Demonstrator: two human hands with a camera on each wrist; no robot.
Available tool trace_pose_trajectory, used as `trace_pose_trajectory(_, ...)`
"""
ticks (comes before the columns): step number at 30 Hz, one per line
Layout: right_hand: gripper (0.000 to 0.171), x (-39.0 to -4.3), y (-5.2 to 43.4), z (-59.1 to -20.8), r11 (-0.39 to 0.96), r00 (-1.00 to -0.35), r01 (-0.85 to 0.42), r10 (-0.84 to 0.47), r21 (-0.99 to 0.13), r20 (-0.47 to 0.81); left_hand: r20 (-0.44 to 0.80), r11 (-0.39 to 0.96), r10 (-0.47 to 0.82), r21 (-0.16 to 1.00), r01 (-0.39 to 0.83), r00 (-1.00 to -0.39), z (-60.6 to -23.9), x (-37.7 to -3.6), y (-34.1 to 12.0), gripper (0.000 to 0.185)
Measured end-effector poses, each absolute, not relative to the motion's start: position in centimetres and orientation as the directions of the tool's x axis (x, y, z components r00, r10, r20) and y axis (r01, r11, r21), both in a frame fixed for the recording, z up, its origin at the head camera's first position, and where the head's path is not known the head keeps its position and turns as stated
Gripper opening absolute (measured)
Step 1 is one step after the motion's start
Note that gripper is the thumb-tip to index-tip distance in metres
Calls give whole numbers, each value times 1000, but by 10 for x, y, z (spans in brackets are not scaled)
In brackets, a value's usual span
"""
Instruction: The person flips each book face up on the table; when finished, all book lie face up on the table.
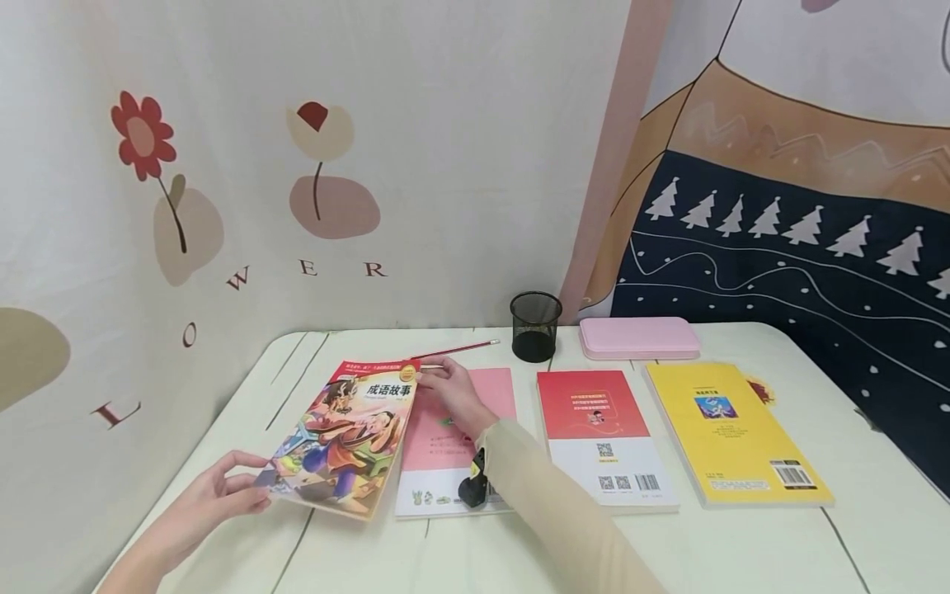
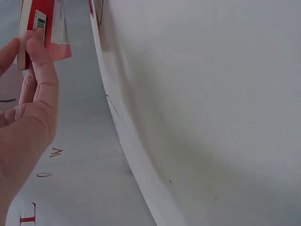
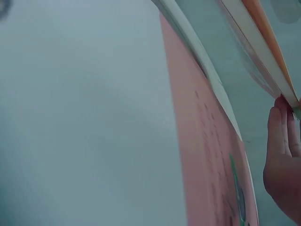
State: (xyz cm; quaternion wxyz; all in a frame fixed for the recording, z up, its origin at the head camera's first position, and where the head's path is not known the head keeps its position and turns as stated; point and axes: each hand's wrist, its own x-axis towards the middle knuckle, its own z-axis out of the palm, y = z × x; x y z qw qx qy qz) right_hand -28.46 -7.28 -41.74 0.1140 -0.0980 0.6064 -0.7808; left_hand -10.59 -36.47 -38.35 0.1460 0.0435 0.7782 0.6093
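Note:
A picture-covered storybook point(image 1: 349, 445) with a red top band is lifted at a tilt above the left part of the table. My left hand point(image 1: 204, 507) pinches its lower left corner between thumb and fingers. At the upper right corner, my right hand point(image 1: 454, 398) grips the edge. The left wrist view catches the red back cover with a barcode point(image 2: 40, 21) above the fingers. In the right wrist view, the book's page edge point(image 3: 263, 42) meets the fingertips. A pink-and-white book point(image 1: 426, 487) lies just right, partly hidden by my right forearm.
Right of these lie a red-and-white book point(image 1: 594, 445) and a yellow book point(image 1: 731, 437), both showing barcodes. Along the back are a red pencil point(image 1: 460, 348), a black mesh pen holder point(image 1: 535, 330) and a pink pencil case point(image 1: 638, 338). Printed curtains point(image 1: 460, 148) hang behind the table.

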Motion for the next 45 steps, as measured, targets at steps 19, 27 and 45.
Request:
trace_pose_trajectory(19,36,-275,-114,-423,-124,-956,15,-292,-992,22,-153,320,319,946,-45,-935,-389,-95,-382,15)
trace_pose_trajectory(27,46,-272,-121,-424,-3,-919,77,-387,-997,-70,-227,400,264,910,-108,-938,-393,-94,-387,31)
trace_pose_trajectory(45,61,-271,-116,-420,90,-820,121,-553,-989,-151,-281,512,191,846,-149,-940,-399,-99,-392,37)
